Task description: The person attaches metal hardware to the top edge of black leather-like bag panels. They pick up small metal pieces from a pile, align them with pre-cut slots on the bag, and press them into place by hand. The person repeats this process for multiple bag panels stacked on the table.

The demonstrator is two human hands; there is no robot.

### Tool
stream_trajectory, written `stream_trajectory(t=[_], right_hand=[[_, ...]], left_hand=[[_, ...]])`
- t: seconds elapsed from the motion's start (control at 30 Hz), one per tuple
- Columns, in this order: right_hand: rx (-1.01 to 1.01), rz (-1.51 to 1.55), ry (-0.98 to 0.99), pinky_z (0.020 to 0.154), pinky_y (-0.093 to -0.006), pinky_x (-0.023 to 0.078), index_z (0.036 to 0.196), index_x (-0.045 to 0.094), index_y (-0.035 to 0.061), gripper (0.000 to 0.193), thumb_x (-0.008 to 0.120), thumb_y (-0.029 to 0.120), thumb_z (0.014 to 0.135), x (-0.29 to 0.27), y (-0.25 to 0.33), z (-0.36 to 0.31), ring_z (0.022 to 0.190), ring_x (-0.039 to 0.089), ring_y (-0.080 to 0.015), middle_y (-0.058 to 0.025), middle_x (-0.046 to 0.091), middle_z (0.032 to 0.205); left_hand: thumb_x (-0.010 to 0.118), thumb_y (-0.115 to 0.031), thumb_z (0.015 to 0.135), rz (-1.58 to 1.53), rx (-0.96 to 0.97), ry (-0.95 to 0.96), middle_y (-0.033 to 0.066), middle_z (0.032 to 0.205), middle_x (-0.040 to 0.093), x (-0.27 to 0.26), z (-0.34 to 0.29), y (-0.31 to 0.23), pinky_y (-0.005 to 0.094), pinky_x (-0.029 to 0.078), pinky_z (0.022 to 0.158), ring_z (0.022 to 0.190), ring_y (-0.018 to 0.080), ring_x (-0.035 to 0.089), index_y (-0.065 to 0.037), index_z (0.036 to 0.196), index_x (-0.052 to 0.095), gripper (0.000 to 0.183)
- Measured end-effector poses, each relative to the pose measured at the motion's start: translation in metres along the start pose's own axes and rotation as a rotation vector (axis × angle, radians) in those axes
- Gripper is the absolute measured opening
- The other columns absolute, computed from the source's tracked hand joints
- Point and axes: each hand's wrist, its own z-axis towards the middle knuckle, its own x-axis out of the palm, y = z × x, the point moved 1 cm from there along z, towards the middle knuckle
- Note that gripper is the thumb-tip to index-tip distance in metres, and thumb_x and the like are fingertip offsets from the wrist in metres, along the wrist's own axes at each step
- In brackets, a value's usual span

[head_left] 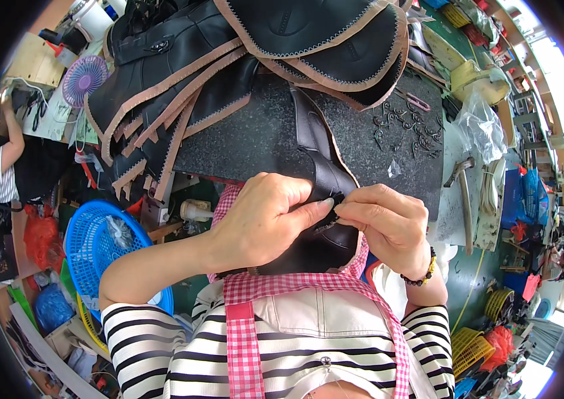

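Observation:
A black leather piece [327, 249] with a pale tan edge lies over my lap and up onto the dark table slab. My left hand [265, 216] is closed on a black leather strap [328, 178] of that piece, its thumb pressed near the strap's end. Right beside it, my right hand [388, 219] pinches a small dark part at the same spot. The fingertips nearly meet and hide most of that part, so its kind cannot be made out. Several small dark metal buckles [412, 130] are scattered on the slab to the right.
Stacked black leather pieces [308, 30] with zigzag-stitched tan edges cover the far side of the dark slab [242, 146]. To the right lie a hammer [463, 199], pink-handled snips [417, 101] and a clear plastic bag [481, 126]. A blue basket [89, 246] stands at left; another person's arm [12, 136] shows beyond.

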Motion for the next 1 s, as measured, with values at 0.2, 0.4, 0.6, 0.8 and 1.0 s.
stream_trajectory(t=[0.2,0.4,0.6,0.8,1.0], right_hand=[[0.101,-0.011,-0.069,0.057,-0.0317,0.054,0.094,0.068,0.0049,0.025,0.074,-0.003,0.072,0.007,0.006,0.000,0.069,0.067,-0.0256,-0.0098,0.066,0.089],[0.083,-0.068,-0.075,0.058,-0.0319,0.054,0.098,0.067,0.0028,0.027,0.073,-0.004,0.073,0.011,0.008,-0.002,0.070,0.067,-0.0253,-0.0113,0.065,0.091],[0.240,0.035,-0.147,0.060,-0.0284,0.053,0.099,0.068,0.0005,0.022,0.071,-0.005,0.078,0.023,0.008,-0.009,0.073,0.068,-0.0207,-0.0118,0.067,0.097],[0.257,0.006,-0.120,0.059,-0.0294,0.053,0.098,0.068,0.0006,0.021,0.071,-0.003,0.078,0.025,0.010,-0.009,0.073,0.068,-0.0223,-0.0117,0.066,0.096],[0.230,-0.106,-0.126,0.059,-0.0325,0.053,0.101,0.066,0.0015,0.020,0.067,-0.004,0.081,0.030,0.010,-0.011,0.073,0.067,-0.0257,-0.0108,0.064,0.097]], left_hand=[[0.065,-0.020,0.092,0.031,0.032,-0.083,0.0061,0.053,0.040,0.001,0.000,-0.002,0.0318,0.029,0.045,0.053,0.0128,0.031,0.002,0.061,0.050,0.040],[0.064,-0.020,0.093,0.065,0.043,-0.143,0.0023,0.050,0.038,0.005,-0.002,-0.001,0.0289,0.027,0.042,0.053,0.0040,0.031,0.002,0.060,0.052,0.042],[0.062,-0.018,0.091,0.111,0.044,-0.210,0.0174,0.053,0.047,0.009,-0.002,-0.005,0.0376,0.035,0.045,0.050,0.0268,0.047,0.004,0.064,0.055,0.036],[0.060,-0.017,0.092,0.074,-0.028,-0.151,0.0237,0.056,0.054,0.006,-0.001,-0.002,0.0422,0.041,0.047,0.050,0.0372,0.058,0.003,0.066,0.058,0.033],[0.063,-0.019,0.093,0.219,0.080,-0.232,0.0158,0.051,0.049,0.018,0.001,0.005,0.0348,0.035,0.043,0.048,0.0158,0.048,0.002,0.064,0.057,0.036]])
